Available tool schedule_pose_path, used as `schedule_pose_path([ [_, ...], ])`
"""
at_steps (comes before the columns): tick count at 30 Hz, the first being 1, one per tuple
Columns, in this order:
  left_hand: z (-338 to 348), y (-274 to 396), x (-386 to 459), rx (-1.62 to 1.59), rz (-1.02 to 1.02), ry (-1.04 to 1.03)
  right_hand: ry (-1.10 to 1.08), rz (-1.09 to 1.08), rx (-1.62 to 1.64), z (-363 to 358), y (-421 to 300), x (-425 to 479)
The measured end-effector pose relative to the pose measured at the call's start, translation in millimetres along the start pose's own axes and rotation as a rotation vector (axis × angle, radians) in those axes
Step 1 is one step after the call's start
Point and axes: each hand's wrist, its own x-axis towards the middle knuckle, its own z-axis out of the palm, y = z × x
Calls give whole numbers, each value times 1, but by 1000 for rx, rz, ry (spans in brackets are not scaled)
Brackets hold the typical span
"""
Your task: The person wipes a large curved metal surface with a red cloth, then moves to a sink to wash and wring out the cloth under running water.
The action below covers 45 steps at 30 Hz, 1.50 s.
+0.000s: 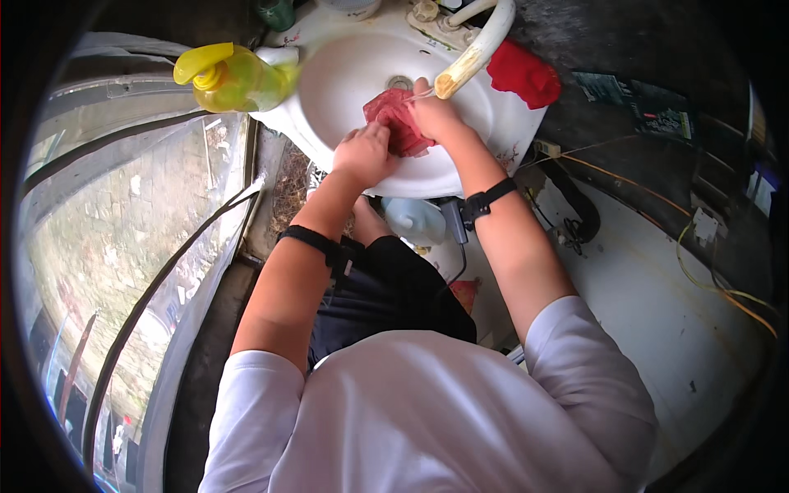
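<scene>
A wet red cloth [400, 120] is spread between my two hands over the white washbasin [333, 80]. My left hand [365, 154] grips the cloth's lower left part, its fingers bent over the edge. On the cloth's right side is my right hand [433, 114], holding it just below the mouth of the faucet [471, 61]. A thin stream of water runs from the faucet onto the cloth and hand. The drain [400, 83] shows just above the cloth.
A yellow spray bottle [237, 77] stands on the basin's left rim. Another red cloth [524, 74] lies on the right rim. A green cup [276, 13] is at the back left. Below the basin are a bluish plastic jug [414, 220] and, to the right, loose cables [622, 179].
</scene>
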Motion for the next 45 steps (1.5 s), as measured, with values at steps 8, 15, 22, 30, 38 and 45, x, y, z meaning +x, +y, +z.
schedule_pose_path([
  [8, -8, -1, 29, -133, 40, 315, 48, -342, 465, 8, 33, -13],
  [15, -39, 22, 31, 181, 61, 32, -6, -86, 302, 24, 39, -19],
  [22, 9, 14, 38, 15, 27, 178, 424, -120, 127, 93, 43, -6],
  [30, 22, -12, 84, 15, 18, 133, 311, -198, 33, 65, 35, 25],
  [38, 5, 1, 65, 148, -33, 1, -168, -187, -85, 38, 30, 21],
  [45, -4, 7, 35, 130, -28, 59, 319, -240, -112, 109, 30, 3],
])
